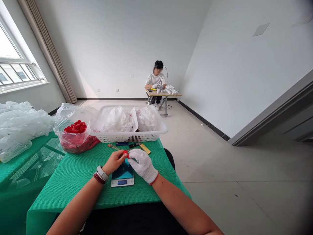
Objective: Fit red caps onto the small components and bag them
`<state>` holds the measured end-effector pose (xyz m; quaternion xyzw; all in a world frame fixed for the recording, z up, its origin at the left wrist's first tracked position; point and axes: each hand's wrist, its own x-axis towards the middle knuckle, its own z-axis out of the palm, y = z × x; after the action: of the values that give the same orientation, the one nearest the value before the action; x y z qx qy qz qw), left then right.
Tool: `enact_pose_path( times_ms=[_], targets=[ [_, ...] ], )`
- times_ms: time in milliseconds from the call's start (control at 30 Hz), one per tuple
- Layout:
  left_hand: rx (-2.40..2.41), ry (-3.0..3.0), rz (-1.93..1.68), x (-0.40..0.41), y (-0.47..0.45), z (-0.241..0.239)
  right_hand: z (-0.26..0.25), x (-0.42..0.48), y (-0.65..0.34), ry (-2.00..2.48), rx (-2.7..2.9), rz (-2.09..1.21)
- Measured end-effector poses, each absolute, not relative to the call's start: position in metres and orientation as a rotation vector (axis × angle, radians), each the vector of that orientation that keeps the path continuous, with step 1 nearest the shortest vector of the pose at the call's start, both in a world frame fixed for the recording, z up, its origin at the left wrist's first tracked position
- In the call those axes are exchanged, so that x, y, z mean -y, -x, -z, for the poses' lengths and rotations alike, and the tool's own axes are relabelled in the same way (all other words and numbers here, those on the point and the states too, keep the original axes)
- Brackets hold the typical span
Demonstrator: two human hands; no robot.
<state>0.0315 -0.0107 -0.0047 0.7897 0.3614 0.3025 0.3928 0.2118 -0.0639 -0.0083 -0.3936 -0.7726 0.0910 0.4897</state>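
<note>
Left hand (pixel 116 161) and right hand (pixel 141 163) meet at a small red piece (pixel 125 152)

Bare, the left hand pinches the piece at its left side, thumb against fingers; the gloved right hand, fingers curled narrow, holds its right side. It lies between both hands' fingertips, above the scale (pixel 122 182) on the green-covered tabletop (pixel 70 182) (a clear bag (pixel 64 112) of red pieces (pixel 75 127) stands farther left).

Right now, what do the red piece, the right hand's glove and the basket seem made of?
Red piece: perhaps smooth plastic, evenly coloured; too small for certainty. Glove: likely matte cotton, visibly knitted. Basket: probably moulded plastic, satin-looking, regularly slotted walls.
</note>
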Motion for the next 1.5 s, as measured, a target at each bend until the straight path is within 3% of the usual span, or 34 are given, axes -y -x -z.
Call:
enact_pose_path(
  times_ms=[267, 1133, 1500],
  targets=[
    [-0.879, -2.104, -0.852, 0.014, -0.029, 0.000, 0.000, 0.065, -0.214, 0.966, 1.746, -0.411],
    [-0.970, -2.012, -0.708, 0.013, -0.031, 0.001, 0.008, 0.064, -0.213, 0.973, 1.890, -0.247],
    [-0.887, -2.144, -0.780, 0.013, -0.030, 0.000, 0.005, 0.066, -0.212, 1.096, 1.724, -0.389]
  ],
)
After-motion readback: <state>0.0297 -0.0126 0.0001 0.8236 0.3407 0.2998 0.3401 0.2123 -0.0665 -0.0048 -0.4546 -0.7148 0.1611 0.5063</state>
